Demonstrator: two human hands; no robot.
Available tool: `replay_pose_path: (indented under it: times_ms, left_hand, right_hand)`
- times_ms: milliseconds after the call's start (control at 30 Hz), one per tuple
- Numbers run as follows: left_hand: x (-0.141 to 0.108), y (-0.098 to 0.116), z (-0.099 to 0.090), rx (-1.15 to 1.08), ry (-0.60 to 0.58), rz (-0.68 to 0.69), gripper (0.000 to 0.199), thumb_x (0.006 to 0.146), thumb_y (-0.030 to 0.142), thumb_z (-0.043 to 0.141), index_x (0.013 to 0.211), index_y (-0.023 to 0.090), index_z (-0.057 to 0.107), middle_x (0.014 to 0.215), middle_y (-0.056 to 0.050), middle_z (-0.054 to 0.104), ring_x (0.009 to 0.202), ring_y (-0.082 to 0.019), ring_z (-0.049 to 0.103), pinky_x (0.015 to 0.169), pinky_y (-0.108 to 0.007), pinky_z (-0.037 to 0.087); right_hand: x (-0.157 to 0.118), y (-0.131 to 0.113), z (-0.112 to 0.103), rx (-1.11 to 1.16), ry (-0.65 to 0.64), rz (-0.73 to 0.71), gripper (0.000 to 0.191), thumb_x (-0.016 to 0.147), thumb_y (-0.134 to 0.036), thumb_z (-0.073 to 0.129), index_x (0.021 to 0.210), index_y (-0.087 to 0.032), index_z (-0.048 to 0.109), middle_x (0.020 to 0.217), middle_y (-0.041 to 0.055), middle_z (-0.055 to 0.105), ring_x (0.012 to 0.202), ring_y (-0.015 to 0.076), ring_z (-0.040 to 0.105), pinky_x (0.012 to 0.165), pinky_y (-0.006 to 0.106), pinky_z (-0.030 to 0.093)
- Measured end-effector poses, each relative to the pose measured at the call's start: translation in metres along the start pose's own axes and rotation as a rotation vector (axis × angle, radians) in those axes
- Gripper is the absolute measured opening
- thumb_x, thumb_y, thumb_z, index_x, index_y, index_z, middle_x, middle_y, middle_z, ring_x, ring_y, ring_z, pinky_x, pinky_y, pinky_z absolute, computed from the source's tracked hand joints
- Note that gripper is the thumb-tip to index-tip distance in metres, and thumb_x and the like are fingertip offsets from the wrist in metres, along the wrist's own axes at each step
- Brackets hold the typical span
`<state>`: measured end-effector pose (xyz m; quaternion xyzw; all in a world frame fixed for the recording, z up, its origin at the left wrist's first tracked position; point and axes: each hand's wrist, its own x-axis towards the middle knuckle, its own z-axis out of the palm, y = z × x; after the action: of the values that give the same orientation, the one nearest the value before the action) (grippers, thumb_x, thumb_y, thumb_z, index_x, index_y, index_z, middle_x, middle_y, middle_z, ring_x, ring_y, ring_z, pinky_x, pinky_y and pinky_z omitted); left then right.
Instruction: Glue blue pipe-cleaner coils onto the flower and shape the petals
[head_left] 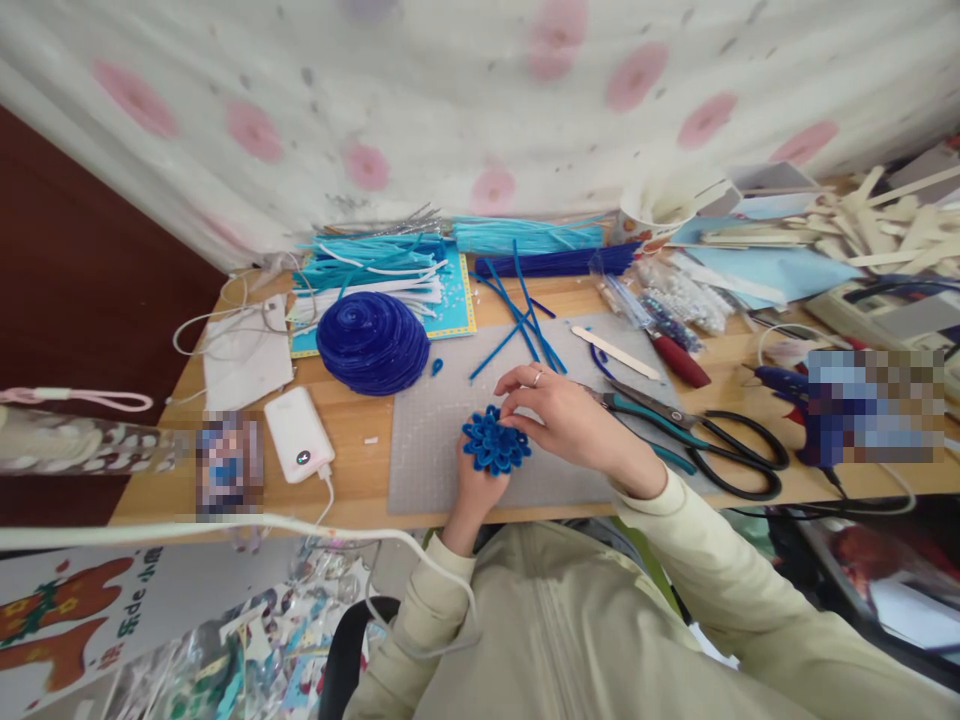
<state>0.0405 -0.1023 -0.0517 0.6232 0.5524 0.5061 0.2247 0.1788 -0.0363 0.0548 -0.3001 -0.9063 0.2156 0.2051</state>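
A blue layered flower (495, 441) of looped fuzzy stems rests in my left hand (480, 490), whose fingers are mostly hidden beneath it. My right hand (562, 415), with a ring on one finger, bends over the flower's upper right side, its fingertips at the petals. Just beyond the hands, several loose blue stems (517, 318) cross one another on the grey cutting mat (427, 480). A small blue loop (437, 367) lies on the mat beside a dark blue coiled dome (373, 343).
Right of the hands lie a wooden stick (615, 352), teal-handled pliers (652, 420), black scissors (739, 455) and a blue glue gun (810, 400). A white power bank (298, 435) sits left. Stem bundles (555, 261) line the back.
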Motion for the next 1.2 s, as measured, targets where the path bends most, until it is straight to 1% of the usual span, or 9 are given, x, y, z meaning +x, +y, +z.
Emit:
replay_pose_path:
  times_ms: [167,267,433,600,667,733,833,967,1200]
  left_hand:
    - [-0.007,-0.007,0.003,-0.059,0.036,-0.127,0.020,0.070,0.016,0.056,0.087,0.023,0.066,0.094,-0.007,0.072,0.092,-0.023,0.065,0.089,-0.042,0.051]
    - [-0.011,-0.010,0.004,-0.124,0.072,-0.204,0.025,0.068,0.014,0.056,0.088,0.023,0.069,0.098,-0.008,0.072,0.098,-0.026,0.065,0.094,-0.048,0.047]
    - [-0.006,0.000,0.004,-0.315,0.096,-0.323,0.021,0.064,0.013,0.061,0.079,0.025,0.070,0.088,-0.006,0.074,0.089,-0.026,0.067,0.094,-0.050,0.046]
    - [0.001,0.008,0.004,-0.426,0.219,-0.491,0.018,0.059,0.012,0.066,0.073,0.024,0.067,0.081,-0.003,0.073,0.085,-0.025,0.067,0.094,-0.050,0.045]
    - [0.001,0.009,0.003,-0.428,0.235,-0.507,0.015,0.060,0.013,0.066,0.070,0.023,0.066,0.078,-0.003,0.072,0.084,-0.025,0.067,0.093,-0.048,0.047]
    - [0.002,0.011,0.001,-0.441,0.228,-0.502,0.014,0.061,0.013,0.066,0.072,0.022,0.066,0.080,-0.004,0.072,0.086,-0.024,0.068,0.092,-0.046,0.048]
    - [0.006,0.015,-0.002,-0.484,0.252,-0.533,0.012,0.066,0.015,0.064,0.076,0.022,0.066,0.084,-0.005,0.072,0.088,-0.024,0.067,0.088,-0.042,0.050]
    - [0.011,0.024,-0.002,-0.495,0.269,-0.556,0.003,0.073,0.022,0.062,0.072,0.023,0.064,0.079,-0.004,0.072,0.084,-0.024,0.067,0.084,-0.041,0.051]
    - [0.014,0.051,-0.003,-0.160,0.067,-0.306,0.016,0.072,0.021,0.065,0.087,0.024,0.068,0.096,-0.008,0.069,0.100,-0.026,0.062,0.099,-0.044,0.042]
  right_hand:
    - [-0.003,-0.003,-0.008,0.076,0.129,0.068,0.015,0.089,-0.021,0.054,0.085,-0.016,0.067,0.103,0.0107,0.066,0.098,0.0231,0.060,0.087,0.039,0.047]
    - [-0.014,0.001,-0.012,0.233,0.329,0.274,0.022,0.093,-0.028,0.048,0.102,-0.018,0.066,0.097,0.0085,0.071,0.096,0.0225,0.064,0.089,0.040,0.049]
    - [-0.045,0.018,0.006,0.722,0.483,0.479,0.037,0.096,-0.036,0.039,0.131,-0.027,0.049,0.137,0.0091,0.052,0.101,0.0233,0.067,0.088,0.044,0.054]
    - [-0.061,0.022,0.023,0.717,0.498,0.392,0.036,0.090,-0.037,0.051,0.124,-0.026,0.058,0.152,0.0059,0.030,0.136,0.0269,0.035,0.104,0.043,0.043]
    - [-0.062,0.019,0.022,0.745,0.479,0.435,0.039,0.085,-0.038,0.058,0.122,-0.025,0.060,0.144,0.0093,0.044,0.126,0.0266,0.050,0.098,0.041,0.049]
    - [-0.063,0.018,0.021,0.788,0.462,0.540,0.038,0.080,-0.043,0.063,0.111,-0.021,0.064,0.119,0.0116,0.065,0.085,0.0224,0.070,0.068,0.033,0.059]
    - [-0.066,0.017,0.023,0.701,0.474,0.694,0.034,0.080,-0.050,0.061,0.086,-0.018,0.067,0.056,0.0009,0.064,0.034,0.0109,0.047,0.034,0.024,0.038]
    - [-0.068,0.009,0.024,0.668,0.557,0.653,0.051,0.092,-0.055,0.037,0.068,-0.017,0.062,0.037,-0.0055,0.035,0.035,0.0099,0.036,0.041,0.025,0.035]
    - [-0.056,-0.022,0.013,0.954,0.298,0.462,0.028,0.086,-0.047,0.055,0.088,-0.019,0.051,0.065,-0.0025,0.055,0.056,0.0109,0.053,0.051,0.023,0.044]
